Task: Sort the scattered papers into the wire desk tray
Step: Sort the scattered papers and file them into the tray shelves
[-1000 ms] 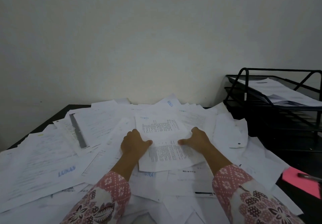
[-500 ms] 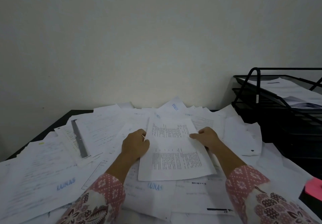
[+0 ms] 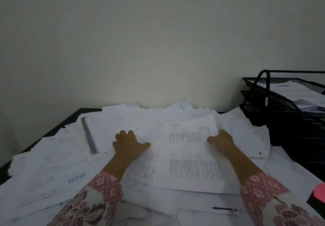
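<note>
counter (image 3: 58,129): dark, covered by scattered papers (image 3: 52,169) | wire desk tray (image 3: 267,106): far right, holds sheets | printed sheet (image 3: 190,155): atop pile, centre-right | left hand (image 3: 129,144): fingers relaxed, pressing on pile | right hand (image 3: 222,140): pinches printed sheet's right edge

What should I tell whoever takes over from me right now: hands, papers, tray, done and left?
Right hand pinches the right edge of a printed sheet, partly lifted off the pile.
Left hand presses flat on the scattered papers beside it.
Wire desk tray stands at far right; its top tier already holds some papers.
Left: carry this sheet to the tray, then clear the rest of the pile.
</note>
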